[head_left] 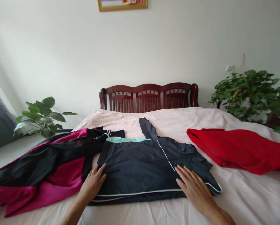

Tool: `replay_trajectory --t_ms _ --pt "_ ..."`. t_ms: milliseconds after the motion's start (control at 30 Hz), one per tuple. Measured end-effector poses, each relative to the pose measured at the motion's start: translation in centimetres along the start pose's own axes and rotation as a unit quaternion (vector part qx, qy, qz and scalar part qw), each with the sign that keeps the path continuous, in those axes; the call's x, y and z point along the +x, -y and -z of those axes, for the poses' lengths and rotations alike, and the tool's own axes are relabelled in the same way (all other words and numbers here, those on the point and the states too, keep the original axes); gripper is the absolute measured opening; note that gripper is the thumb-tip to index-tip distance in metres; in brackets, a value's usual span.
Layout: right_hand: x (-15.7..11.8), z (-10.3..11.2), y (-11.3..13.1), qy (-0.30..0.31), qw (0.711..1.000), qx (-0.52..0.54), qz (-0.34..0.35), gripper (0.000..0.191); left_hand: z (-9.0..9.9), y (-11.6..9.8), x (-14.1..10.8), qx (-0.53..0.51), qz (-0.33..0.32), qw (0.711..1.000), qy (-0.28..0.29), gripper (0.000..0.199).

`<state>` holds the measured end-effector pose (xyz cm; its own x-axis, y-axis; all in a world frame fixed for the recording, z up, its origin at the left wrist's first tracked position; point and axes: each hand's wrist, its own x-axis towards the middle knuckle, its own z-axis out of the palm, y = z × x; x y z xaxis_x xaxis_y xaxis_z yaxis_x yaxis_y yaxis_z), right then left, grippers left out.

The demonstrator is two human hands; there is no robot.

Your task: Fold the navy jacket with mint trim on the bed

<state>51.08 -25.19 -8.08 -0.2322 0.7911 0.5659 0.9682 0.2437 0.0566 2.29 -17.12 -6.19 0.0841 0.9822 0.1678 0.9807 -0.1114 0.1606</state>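
Note:
A dark navy jacket (140, 168) with white piping and a strip of light green at its upper edge lies flat, partly folded, on the pink sheet (168, 215). One narrow dark part of it points up toward the headboard. My left hand (93, 182) rests at the jacket's left edge, its fingers apart. On the lower right part of the jacket lies my right hand (193, 187), palm down with fingers spread. Neither hand grips the cloth.
A black and magenta garment (67, 175) lies left of the jacket, close to my left hand. Red cloth (240, 150) is at the right. Beyond are a wooden headboard (148, 98) and leafy plants (247, 93) (43, 115) on both sides.

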Motion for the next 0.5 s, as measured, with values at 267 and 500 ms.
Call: replay_trajectory --t_ms 267,500 --pt "0.0 -0.2 0.0 0.018 1.000 -0.005 -0.008 0.049 2.0 -0.9 -0.2 -0.008 0.107 0.993 0.056 0.068" --pt "0.4 1.1 0.3 0.066 0.994 0.057 -0.063 0.057 1.6 1.1 0.7 -0.082 0.094 0.991 0.039 0.064"
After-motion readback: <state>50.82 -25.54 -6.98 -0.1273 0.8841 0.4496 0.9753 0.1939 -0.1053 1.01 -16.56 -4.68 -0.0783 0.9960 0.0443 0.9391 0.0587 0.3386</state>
